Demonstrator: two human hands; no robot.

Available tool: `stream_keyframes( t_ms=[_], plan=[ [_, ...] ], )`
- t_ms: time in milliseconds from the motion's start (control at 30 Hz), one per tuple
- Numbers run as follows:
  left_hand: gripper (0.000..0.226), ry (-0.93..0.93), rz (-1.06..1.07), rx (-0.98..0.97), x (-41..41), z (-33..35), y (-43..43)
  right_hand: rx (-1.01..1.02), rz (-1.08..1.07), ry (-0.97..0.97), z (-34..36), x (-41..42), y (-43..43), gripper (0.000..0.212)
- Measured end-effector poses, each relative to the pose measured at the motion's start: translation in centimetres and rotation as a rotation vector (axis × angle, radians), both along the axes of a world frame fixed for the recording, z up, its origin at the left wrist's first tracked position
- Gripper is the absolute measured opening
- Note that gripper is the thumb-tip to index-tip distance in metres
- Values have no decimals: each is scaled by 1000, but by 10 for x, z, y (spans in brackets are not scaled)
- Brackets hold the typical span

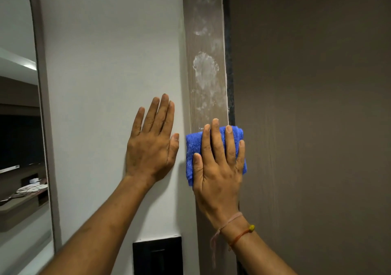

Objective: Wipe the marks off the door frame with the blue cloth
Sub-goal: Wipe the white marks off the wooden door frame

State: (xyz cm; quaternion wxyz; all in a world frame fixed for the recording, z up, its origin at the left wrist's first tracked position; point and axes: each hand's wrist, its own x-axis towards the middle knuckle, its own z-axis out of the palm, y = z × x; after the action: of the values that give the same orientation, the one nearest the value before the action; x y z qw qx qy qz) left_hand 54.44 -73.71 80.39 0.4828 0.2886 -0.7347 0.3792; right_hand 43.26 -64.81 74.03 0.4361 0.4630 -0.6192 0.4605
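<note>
Blue cloth under flat right hand

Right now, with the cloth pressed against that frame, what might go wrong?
The white marks sit above the blue cloth, so strokes of the right hand may only smear them along the door frame. The cloth overlaps the dark strip beside it and could snag. The left hand, flat on the white wall, might leave a smudge.
</note>
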Motion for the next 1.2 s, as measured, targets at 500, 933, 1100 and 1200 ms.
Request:
stream_keyframes(
  t_ms=[500,933,1100,1200],
  plan=[
    [62,-3,3,-8,0,2,2,36,-124,51,88,3,-3,70],
    [63,3,-13,-18,-1,1,1,-50,-101,15,113,8,-12,65],
    [61,10,-3,-13,-1,0,2,-24,-101,30,68,9,-7,65],
    [63,15,-6,5,-1,0,3,26,-128,42,51,6,-4,65]
  ],
)
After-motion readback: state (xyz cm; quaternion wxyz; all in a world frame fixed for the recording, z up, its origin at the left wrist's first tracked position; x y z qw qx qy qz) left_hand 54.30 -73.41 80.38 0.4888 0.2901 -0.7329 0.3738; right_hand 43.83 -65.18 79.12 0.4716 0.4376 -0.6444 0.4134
